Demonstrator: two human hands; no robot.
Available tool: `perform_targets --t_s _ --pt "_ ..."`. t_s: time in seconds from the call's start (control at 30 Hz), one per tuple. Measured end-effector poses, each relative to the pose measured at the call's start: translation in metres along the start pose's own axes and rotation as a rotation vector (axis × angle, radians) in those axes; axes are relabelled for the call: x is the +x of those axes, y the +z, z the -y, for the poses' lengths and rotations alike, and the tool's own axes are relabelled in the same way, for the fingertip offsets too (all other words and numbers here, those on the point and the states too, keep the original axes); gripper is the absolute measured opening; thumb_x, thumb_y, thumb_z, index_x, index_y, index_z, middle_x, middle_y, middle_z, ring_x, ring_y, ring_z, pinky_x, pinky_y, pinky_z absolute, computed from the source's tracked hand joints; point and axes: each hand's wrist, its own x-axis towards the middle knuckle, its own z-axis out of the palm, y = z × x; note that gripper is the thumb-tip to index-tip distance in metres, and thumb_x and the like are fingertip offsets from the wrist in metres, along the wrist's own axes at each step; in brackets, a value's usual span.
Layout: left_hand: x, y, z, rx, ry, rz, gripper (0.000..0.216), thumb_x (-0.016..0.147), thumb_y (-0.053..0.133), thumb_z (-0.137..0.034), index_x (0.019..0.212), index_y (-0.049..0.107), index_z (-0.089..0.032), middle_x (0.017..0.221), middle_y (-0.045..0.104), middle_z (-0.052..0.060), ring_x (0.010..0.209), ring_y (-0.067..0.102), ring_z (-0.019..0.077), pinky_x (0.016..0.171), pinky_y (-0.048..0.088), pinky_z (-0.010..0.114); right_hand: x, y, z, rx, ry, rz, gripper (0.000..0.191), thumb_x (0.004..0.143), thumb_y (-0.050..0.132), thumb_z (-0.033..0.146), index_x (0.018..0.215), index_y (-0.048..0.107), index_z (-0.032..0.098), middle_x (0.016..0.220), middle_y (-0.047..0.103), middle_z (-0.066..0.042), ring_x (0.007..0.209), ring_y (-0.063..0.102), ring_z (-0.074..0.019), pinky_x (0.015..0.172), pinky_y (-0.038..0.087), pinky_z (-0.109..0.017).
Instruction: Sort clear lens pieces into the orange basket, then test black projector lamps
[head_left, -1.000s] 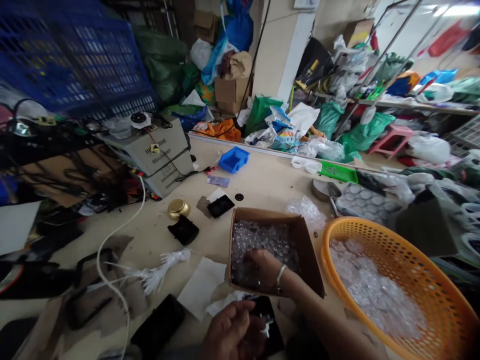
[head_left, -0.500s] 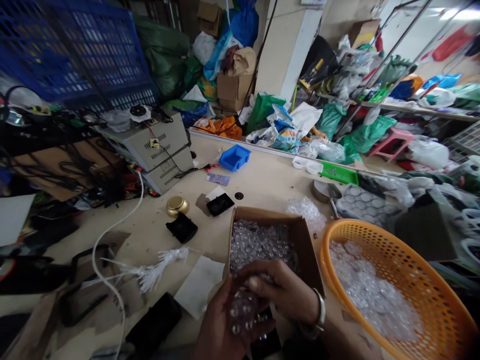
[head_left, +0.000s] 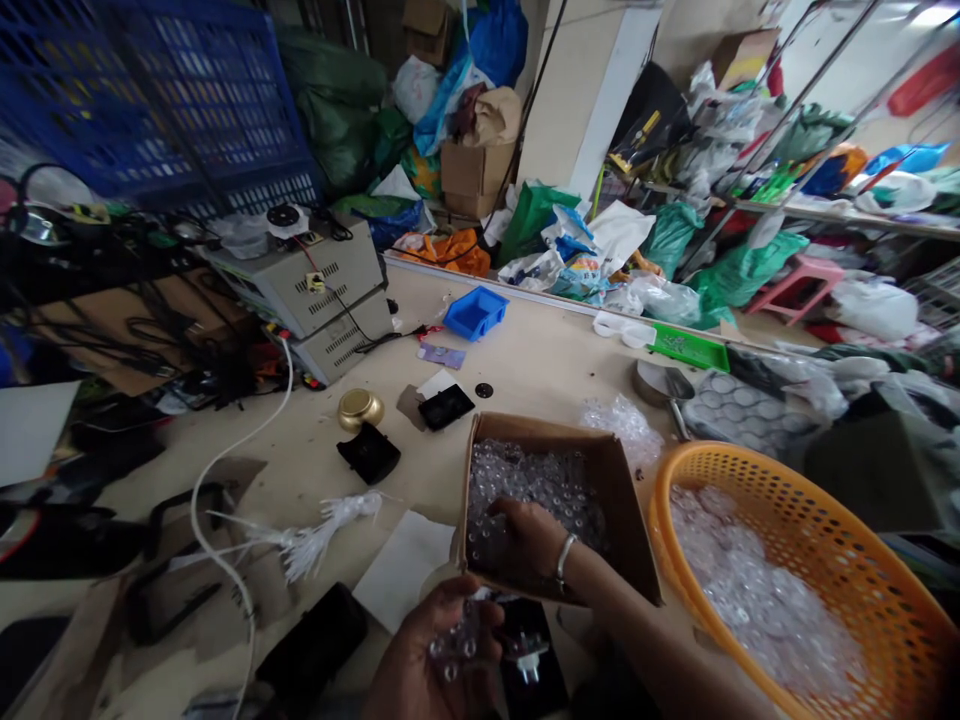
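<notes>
Left hand (head_left: 429, 642) grips clear beads (head_left: 454, 650) just outside the box rim (head_left: 628, 500); right hand (head_left: 534, 540) inside, grip unclear

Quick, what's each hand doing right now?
Left hand: closed around small, clear, round plastic-looking pieces.
Right hand: in the open brown cardboard box of similar pieces; open or closed cannot be told.

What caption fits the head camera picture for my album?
Right hand in a box of clear beads, left hand holding some, orange basket nearby.
</notes>
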Motion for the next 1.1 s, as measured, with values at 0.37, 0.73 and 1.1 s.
perform_targets --t_s 0.37,0.73,1.1 --pt "0.005 0.006 0.003 -0.005 0.020 0.078 0.039 0.072 0.055 -0.017 0.110 0.049 -0.016 0.101 0.064 0.011 0.081 0.064 0.0268 0.070 0.047 0.041 -0.047 -0.035 -0.018 0.621 -0.180 -0.205 0.020 0.070 0.062 0.028 0.084 0.057 0.014 0.079 0.061 -0.003 0.071 0.055 -0.0142 0.064 0.044 -0.025" --pt "0.012 0.028 0.012 -0.122 0.021 0.076 0.021 0.080 0.049 -0.025 0.098 0.052 -0.016 0.077 0.067 0.008 0.061 0.063 0.0211 0.052 0.048 0.034 -0.084 -0.054 0.033 0.671 -0.245 -0.113 0.026 0.062 0.071 0.033 0.080 0.060 0.017 0.080 0.064 -0.002 0.075 0.059 -0.0154 0.067 0.046 -0.024" --pt "0.005 -0.003 0.003 -0.053 0.004 0.073 0.013 0.075 0.057 -0.025 0.085 0.053 -0.017 0.078 0.066 0.006 0.062 0.063 0.0185 0.047 0.043 0.025 -0.022 -0.018 -0.021 -0.114 -0.139 0.048 0.042 0.057 0.061 0.003 0.097 0.063 0.017 0.097 0.061 -0.011 0.087 0.058 -0.0242 0.077 0.044 -0.031"
